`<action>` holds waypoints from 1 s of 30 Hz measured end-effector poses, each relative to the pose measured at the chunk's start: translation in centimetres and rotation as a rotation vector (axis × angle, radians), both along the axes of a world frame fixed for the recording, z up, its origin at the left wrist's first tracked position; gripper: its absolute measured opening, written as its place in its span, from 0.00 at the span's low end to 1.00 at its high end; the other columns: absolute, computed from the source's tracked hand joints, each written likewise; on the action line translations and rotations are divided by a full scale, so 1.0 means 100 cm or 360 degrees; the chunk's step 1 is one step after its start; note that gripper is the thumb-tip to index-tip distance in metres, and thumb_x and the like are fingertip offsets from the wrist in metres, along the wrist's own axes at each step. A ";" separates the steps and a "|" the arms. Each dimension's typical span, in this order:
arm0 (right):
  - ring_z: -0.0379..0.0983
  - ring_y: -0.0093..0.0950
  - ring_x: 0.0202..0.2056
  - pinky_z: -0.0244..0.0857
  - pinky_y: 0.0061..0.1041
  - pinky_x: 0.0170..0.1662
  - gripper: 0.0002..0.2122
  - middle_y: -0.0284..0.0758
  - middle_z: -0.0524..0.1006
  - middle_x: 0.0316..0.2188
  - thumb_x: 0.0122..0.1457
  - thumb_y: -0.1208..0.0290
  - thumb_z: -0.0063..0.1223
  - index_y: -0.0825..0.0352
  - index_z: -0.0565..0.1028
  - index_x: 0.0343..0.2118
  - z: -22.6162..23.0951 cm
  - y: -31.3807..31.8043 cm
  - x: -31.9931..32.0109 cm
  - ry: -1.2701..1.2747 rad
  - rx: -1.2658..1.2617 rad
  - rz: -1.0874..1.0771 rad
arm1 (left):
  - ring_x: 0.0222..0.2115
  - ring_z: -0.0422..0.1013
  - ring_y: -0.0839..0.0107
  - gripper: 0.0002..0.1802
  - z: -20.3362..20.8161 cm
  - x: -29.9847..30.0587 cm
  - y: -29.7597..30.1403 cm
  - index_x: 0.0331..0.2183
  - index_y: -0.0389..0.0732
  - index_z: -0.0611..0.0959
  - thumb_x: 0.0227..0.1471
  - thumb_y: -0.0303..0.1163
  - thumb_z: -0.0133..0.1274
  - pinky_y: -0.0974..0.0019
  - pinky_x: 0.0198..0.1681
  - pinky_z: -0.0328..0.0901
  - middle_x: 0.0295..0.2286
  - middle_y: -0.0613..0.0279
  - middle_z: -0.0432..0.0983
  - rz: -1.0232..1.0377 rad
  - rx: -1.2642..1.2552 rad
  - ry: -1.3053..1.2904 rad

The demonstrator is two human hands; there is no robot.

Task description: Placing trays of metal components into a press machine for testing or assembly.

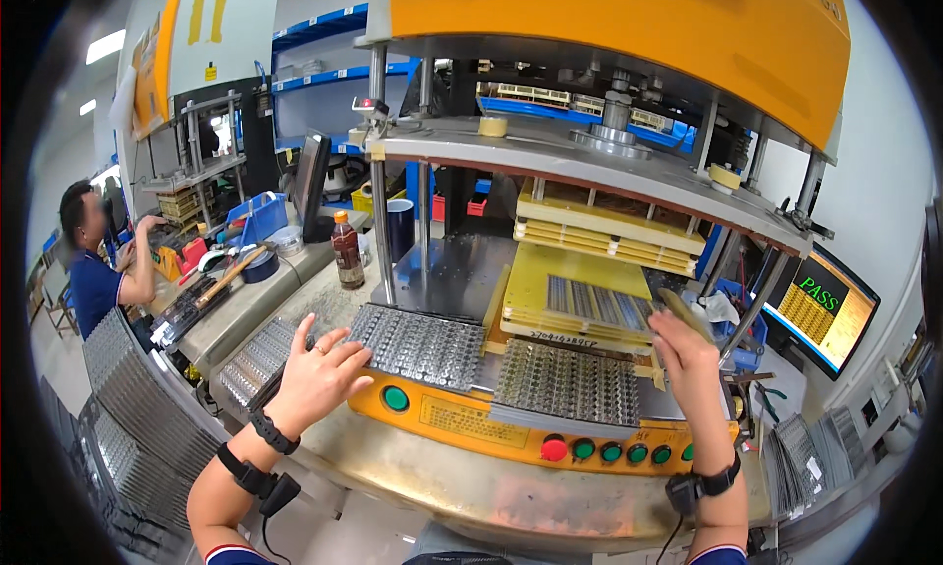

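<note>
While a patterned panel (599,305) lies on the yellow plate (526,295), two studded silver panels sit before it: the left panel (417,347) at the plate's 8 o'clock, the right panel (570,383) at 6 o'clock. Left hand (324,368): at the left panel's 9 o'clock edge; grip wide, fingers spread, nothing held; contact cannot be told. Right hand (685,352): at the plate's 4 o'clock; grip loosely open, fingers gently bent, nothing visibly held. Bottle (347,255): 10 o'clock. Monitor (820,311): 3 o'clock.
</note>
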State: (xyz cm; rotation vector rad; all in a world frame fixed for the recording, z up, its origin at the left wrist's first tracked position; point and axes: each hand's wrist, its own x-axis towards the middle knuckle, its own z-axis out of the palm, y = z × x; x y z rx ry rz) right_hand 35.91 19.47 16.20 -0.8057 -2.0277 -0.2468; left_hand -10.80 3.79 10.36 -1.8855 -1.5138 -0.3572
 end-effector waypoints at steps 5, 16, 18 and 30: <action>0.75 0.40 0.54 0.70 0.35 0.54 0.11 0.44 0.81 0.46 0.56 0.79 0.60 0.68 0.81 0.43 -0.015 0.067 -0.015 0.0039 -0.0018 0.0101 | 0.48 0.71 0.70 0.15 0.005 0.023 0.026 0.37 0.52 0.85 0.45 0.44 0.65 0.41 0.64 0.48 0.35 0.72 0.77 -0.0301 0.0031 -0.0112; 0.72 0.36 0.57 0.70 0.35 0.56 0.12 0.39 0.80 0.48 0.57 0.74 0.61 0.69 0.82 0.44 -0.030 0.108 -0.030 0.0056 -0.0114 0.0058 | 0.46 0.67 0.59 0.13 -0.085 0.088 -0.029 0.35 0.50 0.81 0.43 0.37 0.63 0.50 0.50 0.55 0.42 0.63 0.73 -0.0369 0.0205 -0.0669; 0.72 0.36 0.57 0.70 0.35 0.56 0.12 0.39 0.80 0.47 0.56 0.74 0.61 0.68 0.82 0.43 -0.030 0.108 -0.031 0.0045 -0.0098 0.0042 | 0.46 0.67 0.58 0.11 -0.097 0.107 -0.041 0.33 0.48 0.81 0.44 0.35 0.61 0.51 0.50 0.55 0.40 0.63 0.74 -0.0402 0.0100 -0.0777; 0.74 0.36 0.55 0.72 0.34 0.53 0.12 0.39 0.81 0.46 0.55 0.75 0.62 0.68 0.82 0.42 -0.025 0.108 -0.030 -0.0044 -0.0033 0.0006 | 0.41 0.68 0.59 0.05 -0.105 0.108 -0.036 0.28 0.45 0.81 0.46 0.32 0.59 0.55 0.48 0.55 0.36 0.65 0.76 -0.0350 0.0082 -0.1204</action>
